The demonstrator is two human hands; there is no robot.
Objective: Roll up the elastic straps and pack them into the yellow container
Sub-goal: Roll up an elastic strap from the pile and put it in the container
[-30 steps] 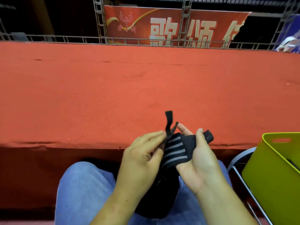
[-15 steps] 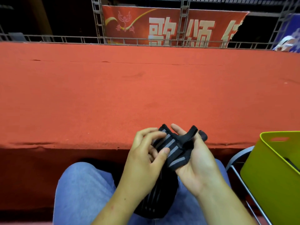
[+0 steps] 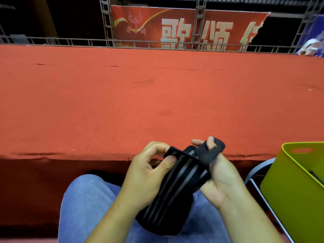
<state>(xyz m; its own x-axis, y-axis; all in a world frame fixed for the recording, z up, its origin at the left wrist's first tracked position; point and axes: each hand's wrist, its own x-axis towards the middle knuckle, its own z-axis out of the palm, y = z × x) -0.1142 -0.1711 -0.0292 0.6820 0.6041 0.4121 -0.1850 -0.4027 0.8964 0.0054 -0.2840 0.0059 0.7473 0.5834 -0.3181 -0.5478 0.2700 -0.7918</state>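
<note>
- A wide platform (image 3: 157, 102) covered in red-orange carpet fills the middle; its front face drops into shadow.
- A low grey truss rail (image 3: 73, 42) runs along its far edge.
- Upright truss posts (image 3: 105, 21) rise behind the rail.
- A red banner (image 3: 150, 23) with large pale characters and a gold swirl hangs behind the posts, its right edge ragged.
- Beyond the banner the space is dark.
- A blue-and-white sheet (image 3: 313, 37) shows at far right.
- A grey tubular chair frame (image 3: 259, 166) stands at lower right.

Two bare hands, left hand (image 3: 145, 176) and right hand (image 3: 222, 179), one striped black strap (image 3: 177, 190), one yellow container (image 3: 287, 199), one red banner (image 3: 150, 23).
</note>
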